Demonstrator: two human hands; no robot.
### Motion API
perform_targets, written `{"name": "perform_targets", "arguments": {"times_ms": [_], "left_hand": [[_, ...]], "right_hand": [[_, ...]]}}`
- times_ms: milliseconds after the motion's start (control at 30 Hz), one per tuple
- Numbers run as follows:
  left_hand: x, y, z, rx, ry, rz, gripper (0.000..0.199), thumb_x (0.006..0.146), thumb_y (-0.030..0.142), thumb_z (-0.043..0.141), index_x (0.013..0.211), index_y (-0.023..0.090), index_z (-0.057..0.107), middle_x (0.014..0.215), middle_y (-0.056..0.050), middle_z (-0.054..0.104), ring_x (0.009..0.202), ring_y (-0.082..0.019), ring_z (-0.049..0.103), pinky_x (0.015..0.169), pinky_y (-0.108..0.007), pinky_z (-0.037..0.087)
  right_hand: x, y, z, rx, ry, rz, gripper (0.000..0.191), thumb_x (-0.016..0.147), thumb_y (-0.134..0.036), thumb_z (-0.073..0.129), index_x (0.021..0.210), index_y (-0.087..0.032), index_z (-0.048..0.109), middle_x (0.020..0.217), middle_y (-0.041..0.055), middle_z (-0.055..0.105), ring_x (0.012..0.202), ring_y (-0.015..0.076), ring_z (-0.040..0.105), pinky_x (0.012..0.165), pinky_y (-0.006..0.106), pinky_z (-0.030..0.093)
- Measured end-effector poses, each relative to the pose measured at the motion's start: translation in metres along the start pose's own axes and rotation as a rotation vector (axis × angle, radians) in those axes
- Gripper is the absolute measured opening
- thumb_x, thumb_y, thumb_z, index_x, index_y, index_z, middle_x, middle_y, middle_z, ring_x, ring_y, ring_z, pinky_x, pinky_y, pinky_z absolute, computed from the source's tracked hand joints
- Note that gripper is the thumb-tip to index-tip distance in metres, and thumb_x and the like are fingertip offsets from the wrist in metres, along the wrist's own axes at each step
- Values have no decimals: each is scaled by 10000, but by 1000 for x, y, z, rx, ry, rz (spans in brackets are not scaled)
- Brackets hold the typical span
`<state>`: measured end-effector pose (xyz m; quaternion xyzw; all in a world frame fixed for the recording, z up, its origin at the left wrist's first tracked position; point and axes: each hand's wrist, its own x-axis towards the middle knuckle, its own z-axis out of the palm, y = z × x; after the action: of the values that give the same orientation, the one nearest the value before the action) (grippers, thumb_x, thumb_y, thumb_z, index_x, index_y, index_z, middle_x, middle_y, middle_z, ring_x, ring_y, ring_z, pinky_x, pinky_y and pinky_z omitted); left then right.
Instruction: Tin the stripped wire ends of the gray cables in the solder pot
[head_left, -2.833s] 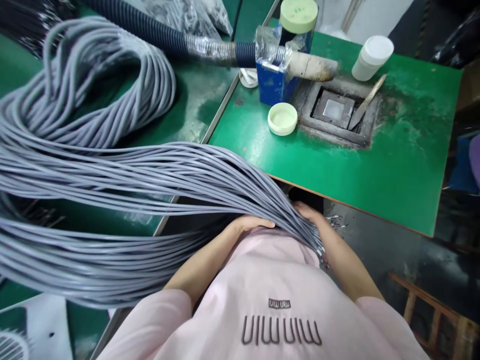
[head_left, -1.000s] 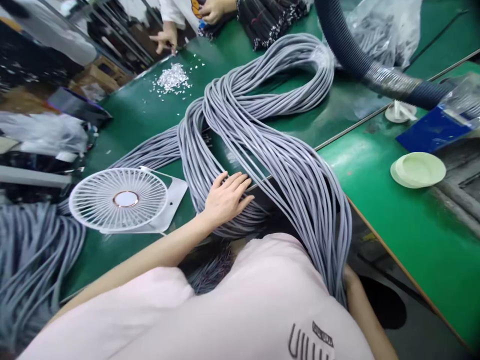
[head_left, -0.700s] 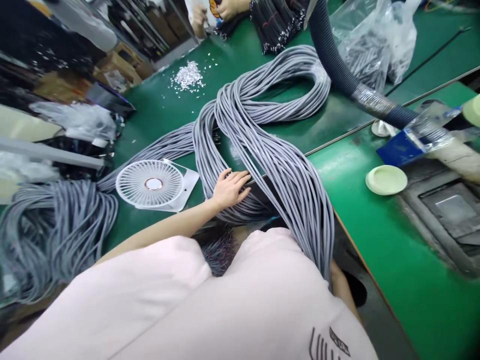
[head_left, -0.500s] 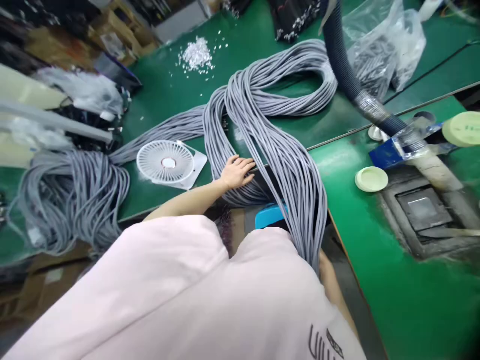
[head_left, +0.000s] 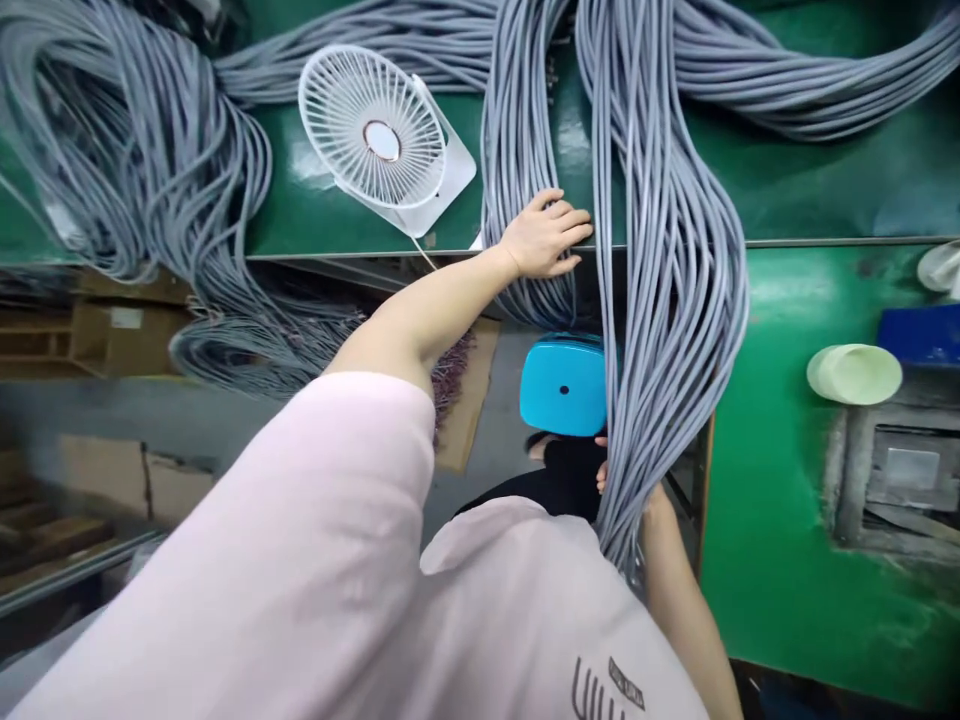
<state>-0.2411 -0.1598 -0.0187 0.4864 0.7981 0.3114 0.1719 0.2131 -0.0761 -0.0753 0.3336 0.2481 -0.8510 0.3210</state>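
Long grey cables (head_left: 667,260) run over the table's front edge and hang down in front of my body. My right hand (head_left: 602,468) is wrapped round their lower part from behind; only some fingertips show at the left side of the bundle. My left hand (head_left: 547,235) rests, fingers spread, on a second hanging loop of grey cables (head_left: 517,130) at the table edge. That loop bends back under the edge, just above a blue stool seat (head_left: 564,387).
A white fan (head_left: 375,135) stands left of my left hand. More grey cables (head_left: 172,150) are heaped at the far left. At the right, a green table (head_left: 787,560) bears a pale green cup (head_left: 855,374), a blue box (head_left: 919,335) and a square metal pot (head_left: 911,468).
The view has tipped down and turned, so the stool and the floor show more. Fingertips of my right hand have come into view beside the cables. My left hand stays on its loop.
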Motion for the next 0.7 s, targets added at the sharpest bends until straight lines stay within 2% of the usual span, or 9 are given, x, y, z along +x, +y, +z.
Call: {"name": "perform_targets", "arguments": {"times_ms": [67,100,200,267,333,467,600,667,700], "left_hand": [[0,2,0,-59,84,-34,515,939,549,376,1107,103,570,1216,-121,619,1217,-213,385,1167,-544,8],[0,2,0,-61,95,-30,502,943,533,372,1103,101,572,1207,-123,620,1222,-217,391,1166,-548,24],[-2,0,-1,47,14,61,489,935,491,399,1164,96,572,1237,-122,589,1259,-236,401,1173,-536,69],[-4,-3,-1,178,-57,156,499,915,458,435,1236,95,555,1284,-119,559,1276,-258,412,1176,-524,87],[-6,-5,1,304,-77,232,516,891,417,469,1287,94,536,1324,-125,540,1261,-285,438,1174,-517,103],[-3,-10,1,393,-32,297,496,854,343,512,1270,78,557,1315,-166,556,1205,-322,492,1152,-523,151],[3,-8,-5,260,-20,376,392,831,312,553,1151,98,629,1225,-165,616,1193,-326,513,1142,-537,181],[-15,-3,-4,53,-5,357,309,844,319,557,1082,150,657,1227,-133,626,1242,-315,488,1136,-535,222],[-33,-1,-2,-103,15,284,273,854,329,559,1053,175,666,1224,-114,631,1250,-302,485,1128,-525,257]], "right_hand": [[8,9,-12,-16,35,5,456,861,-522,544,1273,-329,523,843,-3,681,741,181,675,746,350,560],[9,12,-16,-23,62,-2,468,830,-558,531,1256,-366,524,842,-7,688,755,193,683,761,357,558],[7,14,-18,-42,171,-35,520,779,-703,402,1153,-378,561,1041,36,693,863,260,691,819,417,551],[2,14,-12,-56,249,-49,647,748,-799,264,1102,-356,575,1230,79,635,959,324,675,859,472,538],[-5,15,-2,-65,315,-59,833,676,-891,114,1119,-347,561,1361,105,552,1056,385,638,899,518,514],[-21,24,19,-81,436,-115,1113,502,-944,-135,1219,-367,492,1432,133,469,1126,445,588,933,581,465],[-34,37,39,-184,485,-147,1170,423,-947,-174,1145,-391,559,1298,154,553,1000,443,628,853,597,477],[-35,44,52,-186,508,-175,1131,447,-951,-136,1065,-372,615,1182,168,605,918,426,643,820,596,478],[-32,47,60,-157,523,-188,1100,470,-952,-108,1031,-366,634,1140,170,619,884,415,647,808,591,478]]}}
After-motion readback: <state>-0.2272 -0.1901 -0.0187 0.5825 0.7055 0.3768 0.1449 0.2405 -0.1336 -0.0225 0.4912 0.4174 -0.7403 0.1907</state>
